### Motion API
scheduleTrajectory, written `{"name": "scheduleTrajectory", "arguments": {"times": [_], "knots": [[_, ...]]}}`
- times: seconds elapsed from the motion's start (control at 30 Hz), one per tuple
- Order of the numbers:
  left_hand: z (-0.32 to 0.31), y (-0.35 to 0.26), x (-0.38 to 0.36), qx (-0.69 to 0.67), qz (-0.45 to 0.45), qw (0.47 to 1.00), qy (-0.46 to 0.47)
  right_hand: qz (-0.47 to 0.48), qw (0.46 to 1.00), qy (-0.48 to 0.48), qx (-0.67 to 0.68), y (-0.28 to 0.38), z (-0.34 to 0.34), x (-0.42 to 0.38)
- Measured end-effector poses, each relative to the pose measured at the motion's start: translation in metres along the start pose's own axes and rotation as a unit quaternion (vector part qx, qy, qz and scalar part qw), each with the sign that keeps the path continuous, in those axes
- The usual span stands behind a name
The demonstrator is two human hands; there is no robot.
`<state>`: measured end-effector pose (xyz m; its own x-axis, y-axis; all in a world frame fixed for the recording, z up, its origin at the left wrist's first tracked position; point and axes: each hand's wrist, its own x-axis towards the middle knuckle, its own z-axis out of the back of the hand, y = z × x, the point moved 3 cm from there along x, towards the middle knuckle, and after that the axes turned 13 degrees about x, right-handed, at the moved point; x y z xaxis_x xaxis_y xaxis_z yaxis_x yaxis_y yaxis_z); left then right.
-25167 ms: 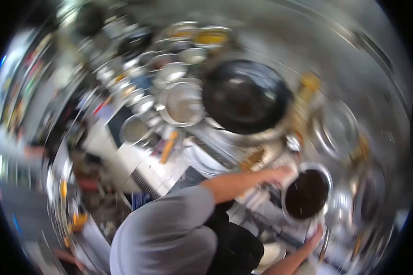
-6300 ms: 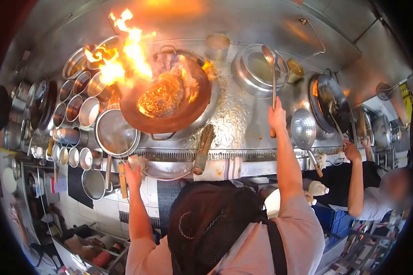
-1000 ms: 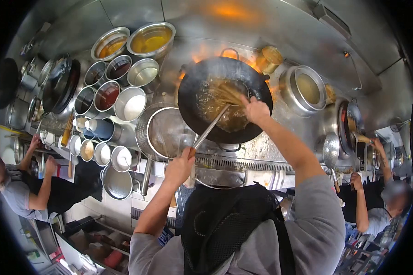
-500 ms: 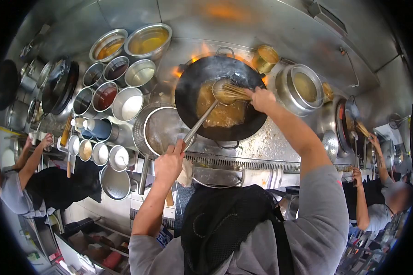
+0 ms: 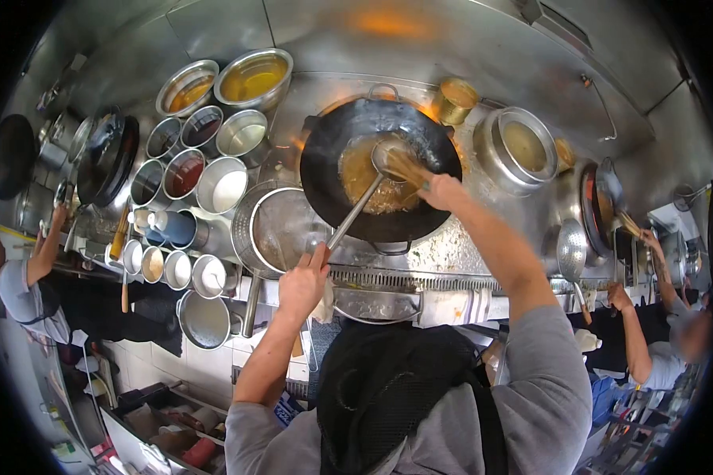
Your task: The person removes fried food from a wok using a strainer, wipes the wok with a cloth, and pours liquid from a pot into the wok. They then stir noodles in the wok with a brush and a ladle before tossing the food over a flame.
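Note:
A black wok (image 5: 333, 170) sits on the burner, holding brown liquid (image 5: 360, 174), and flames lick its far rim. My left hand (image 5: 303, 285) grips the long handle of a metal ladle (image 5: 388, 154) whose bowl lies in the wok. My right hand (image 5: 444, 192) holds a bamboo brush (image 5: 404, 165) with its bristles down in the liquid beside the ladle bowl.
Several steel bowls of sauces and seasonings (image 5: 202, 154) stand to the left, and a strainer over a pot (image 5: 281, 226) is next to the wok. A steel stock pot (image 5: 523, 146) stands on the right. One person (image 5: 24, 277) works at the left, another (image 5: 657, 340) at the right.
My right hand has drawn the brush nearer and lower in the wok. My left hand has shifted slightly on the ladle handle. The person at the left has moved further left.

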<state>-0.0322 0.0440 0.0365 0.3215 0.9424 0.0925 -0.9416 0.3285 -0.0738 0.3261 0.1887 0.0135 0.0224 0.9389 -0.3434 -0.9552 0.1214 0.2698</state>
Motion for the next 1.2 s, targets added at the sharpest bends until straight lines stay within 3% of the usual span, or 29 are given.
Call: {"name": "scheduleTrajectory", "arguments": {"times": [0.07,0.13,0.2,0.23,0.33,0.37,0.4,0.47,0.5,0.53,0.57,0.6,0.63,0.7,0.73,0.8,0.83,0.9,0.93,1.0,1.03,1.07,1.1,1.13,1.17,1.2], "knots": [[-0.003,-0.003,-0.001,-0.006,-0.001,1.0,0.002,-0.018,0.95,0.037,0.308,0.005,-0.02,-0.008],[-0.004,-0.002,0.0,0.001,0.019,1.0,0.014,0.083,0.98,-0.005,0.181,-0.006,-0.028,-0.004],[0.001,0.0,-0.004,0.015,0.023,0.999,0.02,0.016,0.997,-0.009,-0.077,-0.001,0.008,-0.024],[0.003,0.001,-0.004,0.026,0.025,0.999,0.023,0.043,0.989,-0.049,-0.136,-0.027,0.002,-0.002],[-0.001,-0.01,-0.002,0.019,0.021,1.0,0.009,0.015,0.991,-0.083,-0.104,-0.027,0.0,-0.002],[-0.017,-0.011,-0.001,0.02,0.024,0.999,0.006,-0.013,0.997,-0.066,-0.033,-0.02,-0.007,-0.003],[-0.046,-0.011,-0.001,-0.061,0.021,0.998,0.01,-0.029,0.996,-0.024,0.086,0.005,0.004,-0.022],[-0.057,-0.011,-0.002,-0.139,0.018,0.99,0.007,-0.017,0.989,-0.066,0.134,0.016,-0.015,-0.03],[-0.061,-0.011,-0.006,-0.489,0.122,0.846,0.176,0.012,0.987,-0.113,0.116,0.033,-0.012,-0.049],[-0.06,-0.02,-0.016,-0.75,0.2,0.547,0.315,0.032,0.984,-0.136,0.106,0.046,-0.009,-0.065],[-0.051,-0.029,-0.021,-0.804,0.218,0.453,0.316,0.058,0.988,-0.119,0.077,0.06,-0.003,-0.082],[-0.046,-0.034,-0.021,-0.803,0.213,0.458,0.317,0.082,0.99,-0.103,0.047,0.067,0.002,-0.092],[-0.044,-0.04,-0.022,-0.827,0.222,0.407,0.319,0.078,0.99,-0.108,0.05,0.064,0.002,-0.093],[-0.049,-0.043,-0.031,-0.874,0.201,0.298,0.328,0.225,0.972,-0.066,-0.005,0.062,-0.008,-0.092],[-0.049,-0.042,-0.036,-0.873,0.199,0.299,0.329,0.225,0.972,-0.069,-0.005,0.052,-0.008,-0.079],[-0.046,-0.039,-0.044,-0.898,0.192,0.248,0.31,0.123,0.985,-0.12,-0.008,0.03,0.001,-0.041],[-0.043,-0.04,-0.045,-0.897,0.193,0.248,0.31,0.085,0.989,-0.121,0.016,0.03,0.01,-0.03],[-0.032,-0.038,-0.041,-0.9,0.19,0.245,0.306,0.113,0.989,-0.096,-0.008,0.035,0.008,-0.033],[-0.026,-0.036,-0.039,-0.899,0.193,0.247,0.306,0.138,0.988,-0.067,-0.033,0.039,0.004,-0.038],[-0.022,-0.028,-0.037,-0.784,0.225,0.491,0.308,0.145,0.988,-0.054,-0.01,0.035,-0.006,-0.037],[-0.024,-0.027,-0.037,-0.783,0.225,0.492,0.308,0.107,0.989,-0.101,0.031,0.029,-0.007,-0.026],[-0.029,-0.025,-0.034,-0.701,0.208,0.607,0.311,0.07,0.984,-0.15,0.07,0.025,0.001,-0.016],[-0.032,-0.022,-0.034,-0.605,0.19,0.709,0.309,0.018,0.988,-0.136,0.072,0.019,0.007,-0.005],[-0.036,-0.022,-0.041,-0.601,0.19,0.711,0.311,0.0,0.99,-0.124,0.068,0.009,0.009,0.006],[-0.029,-0.016,-0.04,-0.414,0.108,0.889,0.163,0.023,0.991,-0.121,0.05,0.001,0.008,0.013],[-0.022,-0.017,-0.038,-0.191,0.017,0.981,-0.001,0.045,0.992,-0.118,0.029,-0.01,0.008,0.019]]}}
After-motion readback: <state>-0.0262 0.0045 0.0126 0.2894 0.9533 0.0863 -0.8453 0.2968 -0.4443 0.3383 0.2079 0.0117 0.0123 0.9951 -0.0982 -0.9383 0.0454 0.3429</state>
